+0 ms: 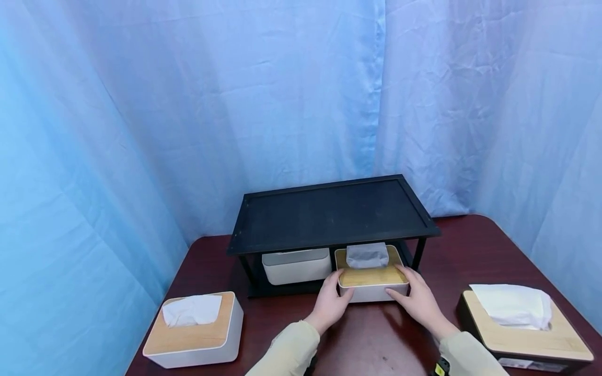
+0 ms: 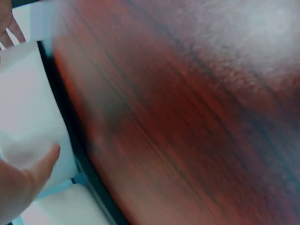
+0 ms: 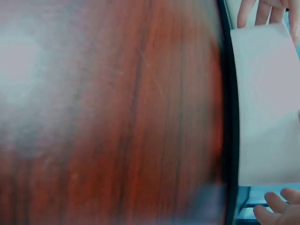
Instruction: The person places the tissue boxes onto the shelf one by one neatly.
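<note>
A tissue box (image 1: 373, 293) with a white body, a wooden lid and a tissue standing out sits at the right front of a low black rack (image 1: 329, 214), under its top board. My left hand (image 1: 331, 303) holds the box by its left front corner, thumb on the front face. At the right front corner, my right hand (image 1: 418, 300) has its thumb on the front too and a finger along the lid's edge. In the right wrist view the box's white face (image 3: 267, 108) lies beside the black shelf edge, with several right fingertips (image 3: 274, 201) loosely spread near its end.
Left of the held box, a white box (image 1: 297, 267) stands in the rack. A wood-topped tissue box (image 1: 197, 334) sits at the table's left, a dark-sided one (image 1: 527, 334) at the right. Light blue curtains (image 1: 301, 94) surround the reddish-brown table (image 1: 371, 339).
</note>
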`<state>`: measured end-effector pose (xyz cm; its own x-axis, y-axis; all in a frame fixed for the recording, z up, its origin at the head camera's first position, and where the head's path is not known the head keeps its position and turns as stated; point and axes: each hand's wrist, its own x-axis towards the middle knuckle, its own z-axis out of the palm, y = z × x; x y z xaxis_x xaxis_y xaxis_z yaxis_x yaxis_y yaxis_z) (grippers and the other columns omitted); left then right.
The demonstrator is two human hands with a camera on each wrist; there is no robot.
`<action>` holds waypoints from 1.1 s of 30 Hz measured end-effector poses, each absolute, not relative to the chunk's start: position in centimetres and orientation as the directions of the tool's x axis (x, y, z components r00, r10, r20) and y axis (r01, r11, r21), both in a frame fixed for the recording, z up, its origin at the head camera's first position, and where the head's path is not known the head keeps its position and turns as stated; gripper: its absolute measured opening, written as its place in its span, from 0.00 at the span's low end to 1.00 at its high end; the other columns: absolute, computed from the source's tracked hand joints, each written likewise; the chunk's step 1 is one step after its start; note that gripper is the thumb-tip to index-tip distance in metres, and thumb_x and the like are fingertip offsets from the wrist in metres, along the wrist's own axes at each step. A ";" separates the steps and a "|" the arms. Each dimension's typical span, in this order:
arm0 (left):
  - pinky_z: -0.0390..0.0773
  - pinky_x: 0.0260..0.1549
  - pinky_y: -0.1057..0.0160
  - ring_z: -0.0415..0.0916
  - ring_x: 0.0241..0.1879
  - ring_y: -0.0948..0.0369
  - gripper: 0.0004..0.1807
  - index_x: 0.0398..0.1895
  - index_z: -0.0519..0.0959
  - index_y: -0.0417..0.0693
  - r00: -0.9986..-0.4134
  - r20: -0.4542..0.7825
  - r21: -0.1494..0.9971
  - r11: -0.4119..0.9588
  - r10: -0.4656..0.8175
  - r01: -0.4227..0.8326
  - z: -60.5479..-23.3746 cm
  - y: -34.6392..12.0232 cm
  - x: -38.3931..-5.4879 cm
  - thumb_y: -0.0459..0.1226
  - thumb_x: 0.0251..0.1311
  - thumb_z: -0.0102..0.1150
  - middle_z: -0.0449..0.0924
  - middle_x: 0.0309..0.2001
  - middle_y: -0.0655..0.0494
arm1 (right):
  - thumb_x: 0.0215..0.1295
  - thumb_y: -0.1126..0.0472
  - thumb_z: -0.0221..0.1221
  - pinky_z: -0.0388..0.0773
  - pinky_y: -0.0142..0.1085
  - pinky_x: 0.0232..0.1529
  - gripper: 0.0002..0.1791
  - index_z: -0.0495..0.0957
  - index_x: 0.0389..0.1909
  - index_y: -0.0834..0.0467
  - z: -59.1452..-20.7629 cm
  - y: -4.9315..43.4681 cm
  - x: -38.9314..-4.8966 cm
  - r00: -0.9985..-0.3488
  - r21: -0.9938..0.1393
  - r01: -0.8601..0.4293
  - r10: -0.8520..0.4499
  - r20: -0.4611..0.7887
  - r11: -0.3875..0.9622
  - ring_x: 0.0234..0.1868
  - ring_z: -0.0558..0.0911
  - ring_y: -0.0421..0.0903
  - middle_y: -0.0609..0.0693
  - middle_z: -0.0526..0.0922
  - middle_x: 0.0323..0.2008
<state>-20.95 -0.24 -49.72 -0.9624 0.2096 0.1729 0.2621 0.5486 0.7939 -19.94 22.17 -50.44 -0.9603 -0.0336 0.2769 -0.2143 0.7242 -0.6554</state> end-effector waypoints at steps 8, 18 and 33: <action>0.65 0.61 0.45 0.52 0.69 0.43 0.33 0.70 0.59 0.44 -0.940 0.170 0.700 0.635 0.297 0.327 -48.8 -1.6 -18.2 0.41 0.62 0.56 0.53 0.70 0.35 | 0.52 0.62 0.68 0.66 0.61 0.51 0.30 0.72 0.58 0.65 -50.0 22.0 -16.7 -0.897 -0.553 -0.345 -0.093 0.432 0.759 0.60 0.66 0.68 0.69 0.65 0.62; 0.58 0.65 0.43 0.43 0.71 0.39 0.38 0.72 0.54 0.48 -0.812 0.118 0.216 0.783 0.572 0.583 -49.5 -1.7 -15.7 0.51 0.63 0.55 0.42 0.73 0.34 | 0.52 0.57 0.68 0.44 0.62 0.66 0.31 0.73 0.59 0.56 -52.1 21.5 -14.6 -0.868 -0.393 -0.394 -0.197 0.455 0.831 0.66 0.56 0.69 0.68 0.61 0.67; 0.47 0.63 0.33 0.37 0.73 0.41 0.39 0.74 0.52 0.56 -0.849 0.039 0.145 0.838 0.527 0.527 -50.2 -0.4 -15.7 0.56 0.64 0.50 0.39 0.75 0.42 | 0.60 0.48 0.61 0.40 0.70 0.60 0.32 0.68 0.66 0.48 -51.6 20.5 -14.1 -0.961 -0.415 -0.254 -0.180 0.210 0.874 0.68 0.49 0.70 0.68 0.53 0.70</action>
<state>-15.68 -0.39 -50.21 -0.8488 0.5273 0.0387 0.5269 0.8375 0.1446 -14.08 20.48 -51.61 -0.9610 -0.1800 0.2100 -0.2543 0.8737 -0.4147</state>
